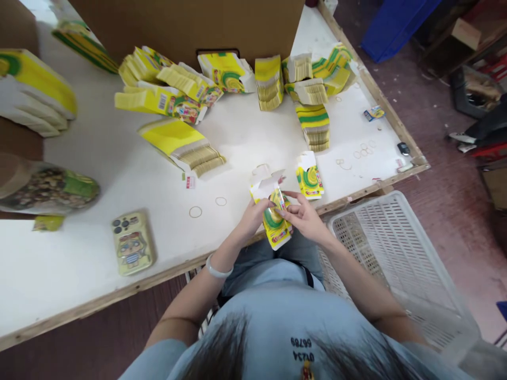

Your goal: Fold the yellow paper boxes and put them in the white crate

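A yellow and green paper carton (273,224) is held between both hands at the table's front edge, tilted, with its white top flaps standing open. My left hand (253,217) grips its left side, thumb across the front. On the right side, my right hand (303,217) pinches the carton with thumb and fingers near its upper edge; whether something small is between these fingertips I cannot tell. Just right of the hands, another carton (310,179) lies on the table with a white flap extended. A fanned stack of flat cartons (182,145) rests farther left.
More flat carton stacks (269,82) line the back below a big cardboard box (190,26). A phone (132,243), a jar (47,187) and loose rubber bands (195,211) are on the white table. A white plastic basket (431,253) stands to the right, below the wooden rim.
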`<action>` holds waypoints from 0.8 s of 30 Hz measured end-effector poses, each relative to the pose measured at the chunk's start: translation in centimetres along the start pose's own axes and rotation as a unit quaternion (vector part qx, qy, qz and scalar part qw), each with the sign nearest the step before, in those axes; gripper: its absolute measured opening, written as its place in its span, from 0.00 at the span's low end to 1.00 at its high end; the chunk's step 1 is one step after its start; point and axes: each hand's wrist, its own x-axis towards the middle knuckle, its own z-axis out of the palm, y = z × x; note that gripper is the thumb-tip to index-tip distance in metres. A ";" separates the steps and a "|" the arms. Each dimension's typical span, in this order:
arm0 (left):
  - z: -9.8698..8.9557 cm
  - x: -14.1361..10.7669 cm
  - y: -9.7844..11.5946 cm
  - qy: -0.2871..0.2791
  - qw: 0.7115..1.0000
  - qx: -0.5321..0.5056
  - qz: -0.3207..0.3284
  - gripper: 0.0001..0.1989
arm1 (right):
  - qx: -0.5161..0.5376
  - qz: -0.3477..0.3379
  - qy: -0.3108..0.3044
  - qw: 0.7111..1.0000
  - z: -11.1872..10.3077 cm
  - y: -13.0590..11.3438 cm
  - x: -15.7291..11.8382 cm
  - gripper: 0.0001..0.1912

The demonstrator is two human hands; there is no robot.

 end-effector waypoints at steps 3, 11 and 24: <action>-1.0 1.0 -0.3 0.071 0.992 0.075 0.075 0.21 | -0.017 0.033 -0.010 0.999 0.4 0.5 2.5 0.33; -2.0 2.0 -6.7 0.121 0.921 0.311 0.202 0.57 | -0.489 0.030 0.208 0.847 -2.6 -1.1 5.7 0.42; -2.1 0.8 -3.7 0.195 0.886 0.317 0.276 0.40 | -0.387 0.233 0.110 0.885 -10.8 2.4 10.7 0.45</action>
